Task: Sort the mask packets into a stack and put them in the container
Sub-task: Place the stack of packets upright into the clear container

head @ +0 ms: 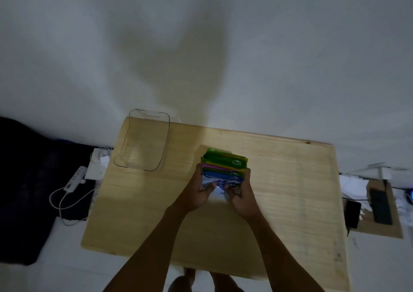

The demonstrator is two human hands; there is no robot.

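Observation:
A stack of mask packets (225, 165), with green, yellow, pink and blue edges fanned out, stands near the middle of the wooden table (279, 191). My left hand (202, 190) grips its left side and my right hand (240, 194) grips its right side, thumbs on the white and purple front packet. A clear plastic container (143, 141) with nothing in it sits at the table's far left corner, well apart from the stack.
A white wall rises behind the table. Left of the table lie a power strip (74, 179), white cables and a charger on a dark cloth. To the right, a brown board (380, 227) holds dark devices and papers.

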